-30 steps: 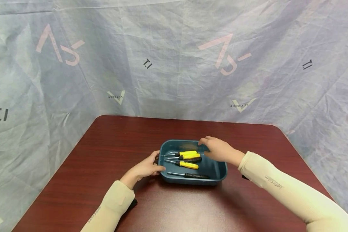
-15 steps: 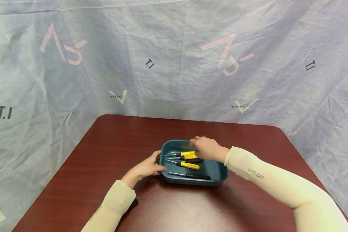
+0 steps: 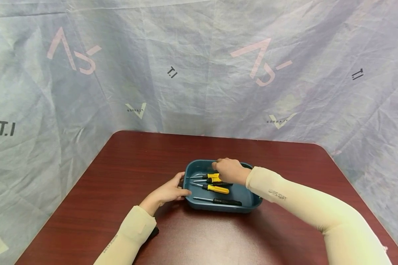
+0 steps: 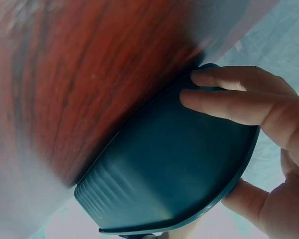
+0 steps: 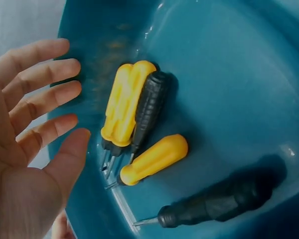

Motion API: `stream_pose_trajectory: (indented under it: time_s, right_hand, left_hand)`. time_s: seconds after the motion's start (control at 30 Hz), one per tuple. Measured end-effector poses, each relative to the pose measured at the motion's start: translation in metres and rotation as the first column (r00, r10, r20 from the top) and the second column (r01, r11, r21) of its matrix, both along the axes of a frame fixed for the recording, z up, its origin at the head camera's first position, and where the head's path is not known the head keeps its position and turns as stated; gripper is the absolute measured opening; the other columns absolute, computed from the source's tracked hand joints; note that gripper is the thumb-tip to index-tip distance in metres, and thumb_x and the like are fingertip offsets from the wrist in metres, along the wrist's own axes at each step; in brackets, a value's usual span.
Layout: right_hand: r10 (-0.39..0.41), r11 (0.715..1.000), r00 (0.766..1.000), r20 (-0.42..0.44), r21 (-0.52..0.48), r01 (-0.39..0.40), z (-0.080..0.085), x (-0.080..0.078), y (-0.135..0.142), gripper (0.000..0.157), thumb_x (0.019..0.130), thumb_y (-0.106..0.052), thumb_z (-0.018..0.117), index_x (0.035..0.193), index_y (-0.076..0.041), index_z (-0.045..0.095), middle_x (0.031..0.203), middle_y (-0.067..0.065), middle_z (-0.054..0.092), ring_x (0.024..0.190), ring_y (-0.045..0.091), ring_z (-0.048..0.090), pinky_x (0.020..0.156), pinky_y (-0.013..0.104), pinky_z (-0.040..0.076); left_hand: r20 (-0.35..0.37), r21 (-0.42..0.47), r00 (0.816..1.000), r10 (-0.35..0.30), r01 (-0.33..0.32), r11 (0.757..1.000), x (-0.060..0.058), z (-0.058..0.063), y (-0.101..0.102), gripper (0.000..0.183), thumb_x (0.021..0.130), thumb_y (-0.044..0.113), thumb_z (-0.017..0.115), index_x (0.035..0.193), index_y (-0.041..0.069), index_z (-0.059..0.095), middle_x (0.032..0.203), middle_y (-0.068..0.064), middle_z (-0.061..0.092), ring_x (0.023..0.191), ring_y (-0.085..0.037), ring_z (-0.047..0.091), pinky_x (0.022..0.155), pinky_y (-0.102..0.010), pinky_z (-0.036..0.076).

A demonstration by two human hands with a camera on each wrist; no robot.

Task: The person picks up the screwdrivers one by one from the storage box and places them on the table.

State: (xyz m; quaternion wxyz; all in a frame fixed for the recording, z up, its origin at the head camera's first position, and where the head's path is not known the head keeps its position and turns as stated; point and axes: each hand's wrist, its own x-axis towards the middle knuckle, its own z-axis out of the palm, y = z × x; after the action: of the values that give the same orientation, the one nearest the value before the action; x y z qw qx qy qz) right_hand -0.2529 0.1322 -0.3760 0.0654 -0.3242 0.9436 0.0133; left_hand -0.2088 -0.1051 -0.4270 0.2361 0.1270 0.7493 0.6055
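Note:
A dark teal plastic bin stands on the table with several screwdrivers lying in it. My left hand grips its left end, thumb over the rim; the left wrist view shows two fingers against the outer wall. My right hand hovers over the back of the bin, fingers loosely bent and holding nothing. Beside those fingers in the right wrist view lie two yellow-handled screwdrivers and a black-handled screwdriver. Another yellow-handled screwdriver lies apart, with a long black-handled screwdriver nearest the front wall.
The reddish-brown wooden table extends around the bin. A grey printed cloth hangs behind it and along the sides. A small black object shows beside the left sleeve.
My right hand has moved left over the bin, from its back right toward the yellow handles, and now partly covers them. The left hand keeps its grip on the bin.

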Motion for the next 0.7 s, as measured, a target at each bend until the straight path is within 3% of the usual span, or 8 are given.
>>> stream_pose_trajectory:
  time_s: [0.37, 0.7]
  right_hand:
    - [0.025, 0.998, 1.000, -0.016, 0.065, -0.024, -0.019, -0.009, -0.011, 0.027, 0.087, -0.005, 0.057, 0.112, -0.012, 0.062, 0.101, 0.004, 0.063, 0.077, 0.017, 0.058, 0.047, 0.023, 0.045]
    - [0.043, 0.995, 0.999, 0.018, 0.085, -0.044, -0.019, -0.009, -0.019, 0.028, 0.085, 0.002, 0.059, 0.109, -0.012, 0.063, 0.094, 0.007, 0.063, 0.074, 0.018, 0.058, 0.048, 0.027, 0.047]
  left_hand:
    - [0.004, 0.014, 1.000, -0.010, 0.010, 1.000, 0.001, -0.001, -0.001, 0.073, 0.083, 0.004, 0.060, 0.141, 0.001, 0.016, 0.135, -0.025, 0.029, 0.104, -0.028, 0.052, 0.082, -0.044, 0.046]
    - [0.003, 0.025, 1.000, -0.015, 0.015, 1.000, 0.001, -0.002, -0.001, 0.073, 0.083, 0.003, 0.059, 0.141, 0.000, 0.015, 0.133, -0.025, 0.031, 0.102, -0.026, 0.054, 0.083, -0.044, 0.045]
